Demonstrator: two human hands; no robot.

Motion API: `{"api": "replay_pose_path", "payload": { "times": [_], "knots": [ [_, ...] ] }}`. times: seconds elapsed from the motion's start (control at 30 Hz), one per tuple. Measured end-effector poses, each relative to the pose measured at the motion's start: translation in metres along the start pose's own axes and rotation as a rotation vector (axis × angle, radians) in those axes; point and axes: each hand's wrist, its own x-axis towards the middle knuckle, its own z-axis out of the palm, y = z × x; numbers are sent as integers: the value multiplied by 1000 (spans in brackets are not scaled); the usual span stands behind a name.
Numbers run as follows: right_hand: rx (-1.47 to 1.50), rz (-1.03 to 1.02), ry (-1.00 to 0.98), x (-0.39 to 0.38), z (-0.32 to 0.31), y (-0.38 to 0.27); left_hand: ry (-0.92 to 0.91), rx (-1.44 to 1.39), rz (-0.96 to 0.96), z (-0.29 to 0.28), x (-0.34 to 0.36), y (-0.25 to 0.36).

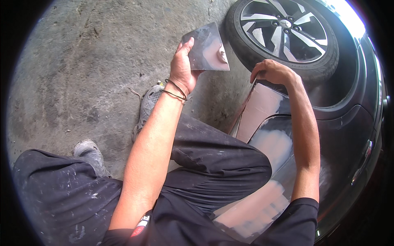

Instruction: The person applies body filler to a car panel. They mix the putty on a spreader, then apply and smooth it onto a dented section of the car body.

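My left hand (181, 67) grips a flat metal mixing plate (198, 45) by its near left edge, thumb on top. A smear of pinkish body filler (211, 54) lies on the plate, with a small lump near its right edge. My right hand (274, 72) is bent over the edge of the car's lower body panel (262, 102), close to the wheel. Its fingers are curled together, and whatever they may hold is hidden. Dull pink filler covers that panel end, and further patches (271, 145) spread over the dark door.
The car wheel (283, 30), with a black tyre and two-tone spokes, stands just beyond my right hand. The dark car body (340, 143) runs along the right side. My bent knee (246, 164) is close to the door. Rough concrete floor (82, 82) stretches to the left.
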Motion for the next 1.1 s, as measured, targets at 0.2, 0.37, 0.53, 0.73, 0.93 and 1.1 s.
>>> {"api": "replay_pose_path", "payload": {
  "times": [0.2, 0.37, 0.53, 0.73, 0.93, 1.1],
  "knots": [
    [-86, -2, -54, 11, 3, -2, 9, 2, 15, -1, 1, 2],
    [-149, -23, -49, 15, -2, 6, -5, -1, 9, -4, 3, 1],
    [-139, 50, 7, 12, -5, 7, -9, 4, 8, -4, 2, 0],
    [-129, 62, 64, 6, -5, 22, -22, -12, 4, -6, 2, -2],
    [-167, 91, 124, -7, -5, 35, -2, 8, -13, -4, -2, -5],
    [5, 97, 393, -36, -6, 37, 24, 16, -13, -4, 3, -13]
  ]
}}
